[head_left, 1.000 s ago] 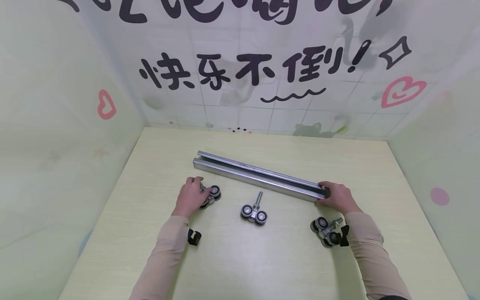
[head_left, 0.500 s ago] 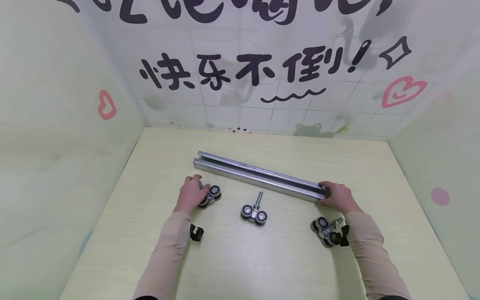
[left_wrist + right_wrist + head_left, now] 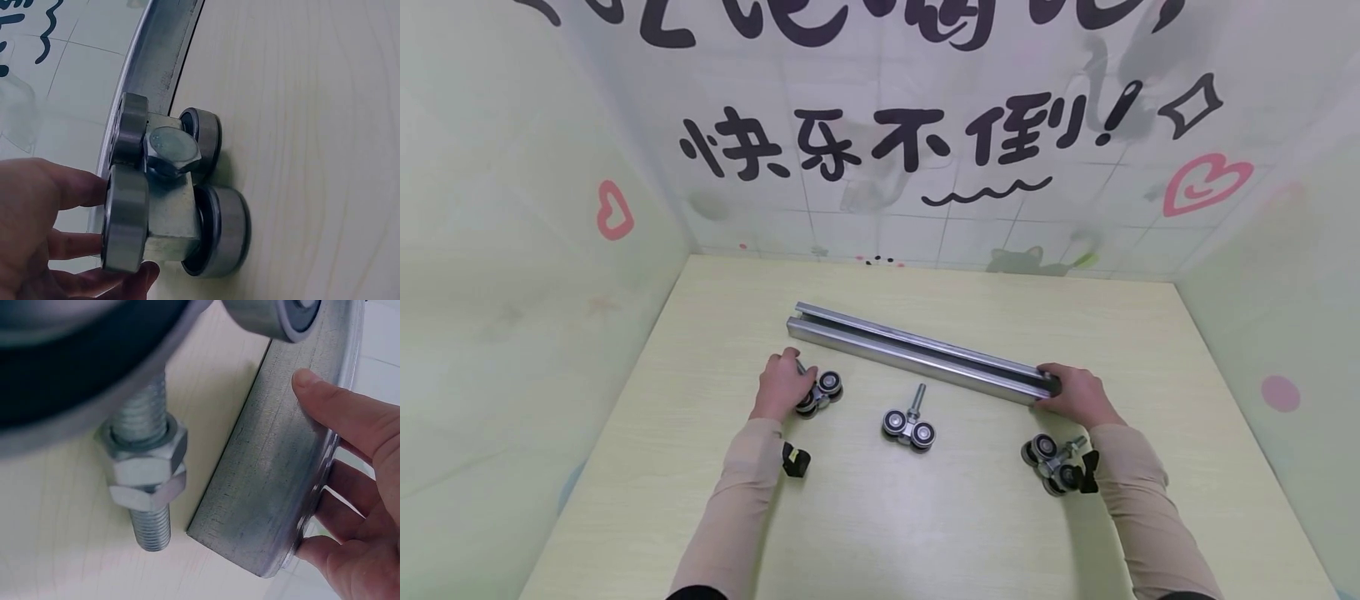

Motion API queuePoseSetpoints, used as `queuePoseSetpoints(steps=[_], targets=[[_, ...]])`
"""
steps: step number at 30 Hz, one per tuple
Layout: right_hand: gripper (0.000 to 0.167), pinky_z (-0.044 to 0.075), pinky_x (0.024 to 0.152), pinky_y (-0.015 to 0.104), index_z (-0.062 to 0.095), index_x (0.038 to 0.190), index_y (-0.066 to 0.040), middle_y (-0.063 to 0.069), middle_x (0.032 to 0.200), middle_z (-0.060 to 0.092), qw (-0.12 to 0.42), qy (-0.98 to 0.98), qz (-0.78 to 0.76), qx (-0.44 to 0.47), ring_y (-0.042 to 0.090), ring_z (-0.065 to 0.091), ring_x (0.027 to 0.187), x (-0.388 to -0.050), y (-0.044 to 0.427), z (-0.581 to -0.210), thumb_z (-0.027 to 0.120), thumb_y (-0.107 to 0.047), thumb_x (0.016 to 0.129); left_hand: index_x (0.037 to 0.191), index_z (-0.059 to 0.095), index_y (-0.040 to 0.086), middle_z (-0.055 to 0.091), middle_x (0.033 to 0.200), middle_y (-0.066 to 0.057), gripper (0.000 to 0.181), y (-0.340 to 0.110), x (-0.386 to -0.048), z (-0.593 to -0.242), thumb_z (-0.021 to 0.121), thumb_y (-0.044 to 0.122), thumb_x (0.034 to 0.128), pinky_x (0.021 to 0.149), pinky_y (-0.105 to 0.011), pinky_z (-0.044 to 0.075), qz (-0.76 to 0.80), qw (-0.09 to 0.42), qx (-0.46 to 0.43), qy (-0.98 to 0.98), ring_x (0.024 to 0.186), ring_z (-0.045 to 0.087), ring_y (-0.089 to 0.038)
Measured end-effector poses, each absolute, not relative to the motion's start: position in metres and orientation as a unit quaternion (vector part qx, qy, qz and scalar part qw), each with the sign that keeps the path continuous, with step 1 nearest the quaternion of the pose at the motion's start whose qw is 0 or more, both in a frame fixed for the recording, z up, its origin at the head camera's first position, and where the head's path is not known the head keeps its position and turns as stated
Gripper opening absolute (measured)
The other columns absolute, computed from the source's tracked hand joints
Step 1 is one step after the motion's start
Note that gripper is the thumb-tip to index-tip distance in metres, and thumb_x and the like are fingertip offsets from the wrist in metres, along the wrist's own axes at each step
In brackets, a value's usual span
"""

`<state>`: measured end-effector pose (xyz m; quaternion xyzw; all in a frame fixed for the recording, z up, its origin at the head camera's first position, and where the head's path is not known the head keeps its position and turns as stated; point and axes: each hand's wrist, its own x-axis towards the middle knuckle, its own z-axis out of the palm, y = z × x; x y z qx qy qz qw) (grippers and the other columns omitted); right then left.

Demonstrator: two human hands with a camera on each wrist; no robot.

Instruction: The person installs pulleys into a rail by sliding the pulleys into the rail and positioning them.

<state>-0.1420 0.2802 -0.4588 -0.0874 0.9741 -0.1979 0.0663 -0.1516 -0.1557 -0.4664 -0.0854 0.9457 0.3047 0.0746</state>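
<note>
A steel C-channel rail (image 3: 917, 352) lies slanted across the table, its slot facing up. My right hand (image 3: 1078, 393) grips the rail's right end, and the right wrist view shows its thumb (image 3: 325, 400) on the side wall with the other fingers over the slot side. My left hand (image 3: 781, 387) holds a roller trolley (image 3: 822, 393) by its left part, just in front of the rail's left end. In the left wrist view that trolley's bolt head (image 3: 174, 149) and wheels show, with fingers at the near wheel.
A second roller trolley (image 3: 908, 429) lies mid-table, its threaded bolt pointing away. A third trolley (image 3: 1051, 463) lies beside the right wrist, partly covered by a black strap piece (image 3: 1089, 472). Printed sheet walls (image 3: 880, 217) enclose the table (image 3: 910, 533) at the back and sides.
My left hand and forearm have shifted slightly, the wrist moving a little forward and right. The trolley at it has barely moved. The right hand and rail stay still.
</note>
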Motion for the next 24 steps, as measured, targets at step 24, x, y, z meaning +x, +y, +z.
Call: queuePoseSetpoints(steps=[24], targets=[[0.059, 0.044, 0.079, 0.053, 0.057, 0.114, 0.001, 0.027, 0.103, 0.061, 0.07, 0.974, -0.196, -0.087, 0.042, 0.057, 0.089, -0.1436, 0.282, -0.4593, 0.08, -0.02, 0.064, 0.122, 0.042, -0.01, 0.053, 0.108, -0.035, 0.05, -0.1567, -0.1574, -0.4743, 0.055, 0.023, 0.0861, 0.076, -0.05, 0.05, 0.302, 0.089, -0.1, 0.944, 0.092, 0.057, -0.044]])
